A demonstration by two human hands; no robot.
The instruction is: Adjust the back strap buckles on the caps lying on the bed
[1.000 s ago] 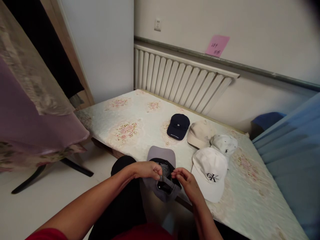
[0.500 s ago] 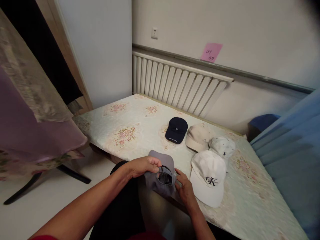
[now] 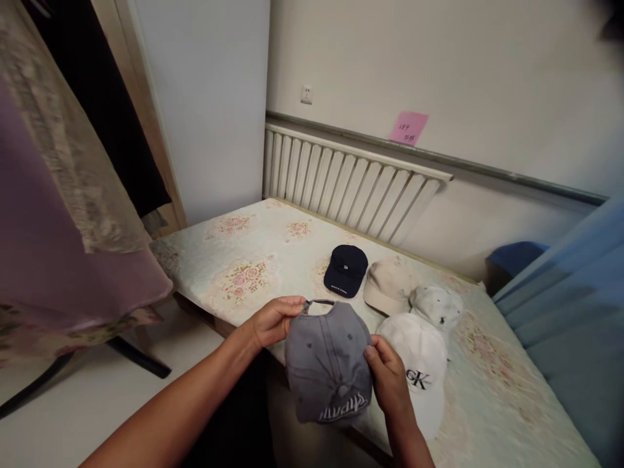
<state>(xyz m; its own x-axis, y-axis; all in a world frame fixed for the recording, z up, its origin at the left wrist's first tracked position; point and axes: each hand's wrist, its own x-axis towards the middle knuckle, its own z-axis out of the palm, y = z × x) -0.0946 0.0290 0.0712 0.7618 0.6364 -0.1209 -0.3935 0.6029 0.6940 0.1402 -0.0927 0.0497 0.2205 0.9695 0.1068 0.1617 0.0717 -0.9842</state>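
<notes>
Both my hands hold a grey cap (image 3: 327, 361) with white lettering above the near edge of the bed (image 3: 253, 253). My left hand (image 3: 273, 320) grips its left side by the back strap. My right hand (image 3: 387, 380) grips its right side, fingers closed on the cloth. The cap's crown faces me, the strap loop at its top. Just right of it lies a white cap (image 3: 419, 364) with black letters.
A navy cap (image 3: 346, 270), a beige cap (image 3: 389, 284) and a pale speckled cap (image 3: 437, 305) lie further back on the flowered bedcover. A white radiator (image 3: 351, 188) runs behind. Pink drapery (image 3: 58, 247) hangs at the left, blue cloth (image 3: 570, 305) at the right.
The grey cap has been turned over: its inside and strap faced me before, now its crown and lettering do. Both hands rose a little with it.
</notes>
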